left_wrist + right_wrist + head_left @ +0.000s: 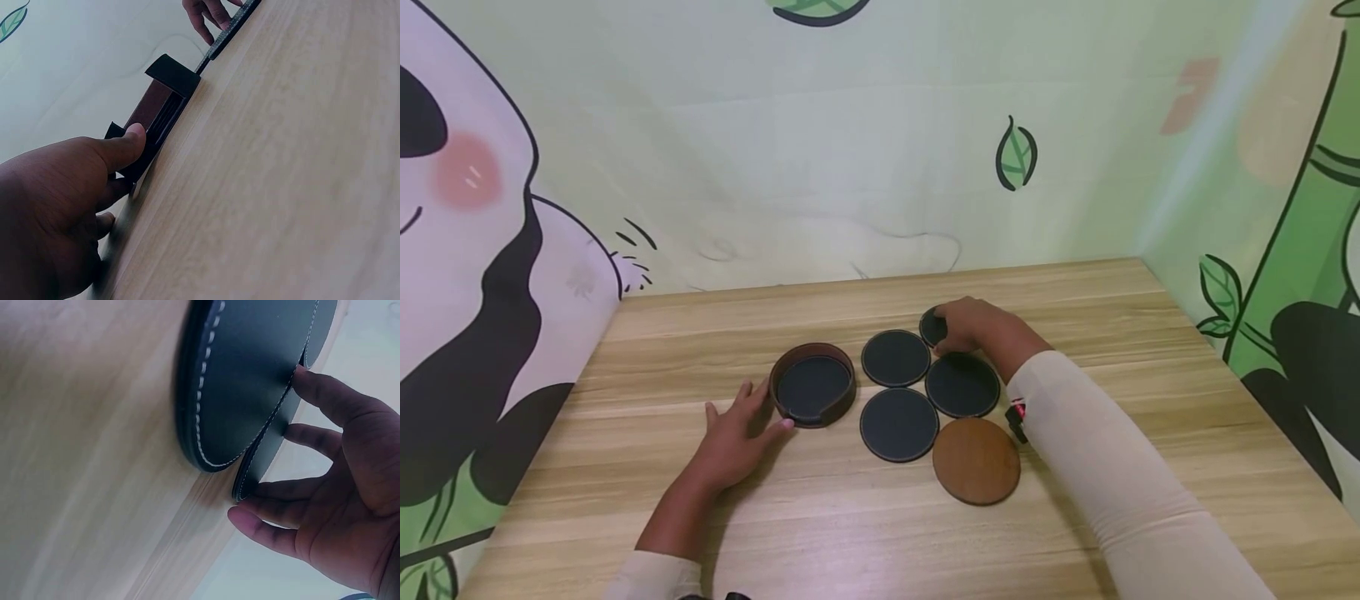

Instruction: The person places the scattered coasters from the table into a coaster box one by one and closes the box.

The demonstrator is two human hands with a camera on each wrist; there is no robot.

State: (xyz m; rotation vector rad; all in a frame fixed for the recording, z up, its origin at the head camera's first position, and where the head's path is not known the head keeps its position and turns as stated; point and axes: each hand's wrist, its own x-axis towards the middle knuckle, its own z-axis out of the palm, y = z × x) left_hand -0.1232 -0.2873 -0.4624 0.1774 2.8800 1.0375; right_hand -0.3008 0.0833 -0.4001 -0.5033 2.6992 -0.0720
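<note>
A round brown holder (813,386) stands on the wooden table (820,533), left of a cluster of round coasters. It has a low wall with a cut-out gap at its front. One dark coaster (811,387) lies flat inside it, covering the floor of the holder; whether more lie under it cannot be told.

The left hand (737,437) rests on the table against the holder's near-left side. Its fingers are fairly straight and spread, the thumb (128,145) pressing the holder's wall (150,115) by the gap; it wraps around nothing.

The right hand (973,327) is at the far side of the cluster. Its fingers curl around the edge of a dark coaster (933,327), mostly hidden under the hand in the head view. The right wrist view shows this coaster (265,453) pinched at its edge between thumb and fingertips, tilted up off the table and overlapping the coaster just beside it (244,381).

Four more coasters lie flat on the table outside the holder, close together: a dark one (895,358) right of the holder, a dark one (962,385) partly under the right wrist, a dark one (898,424) in front of these, and a brown one (976,461) nearest the person, touching or almost touching its neighbours.

A light sleeve (1120,492) covers the right forearm.
</note>
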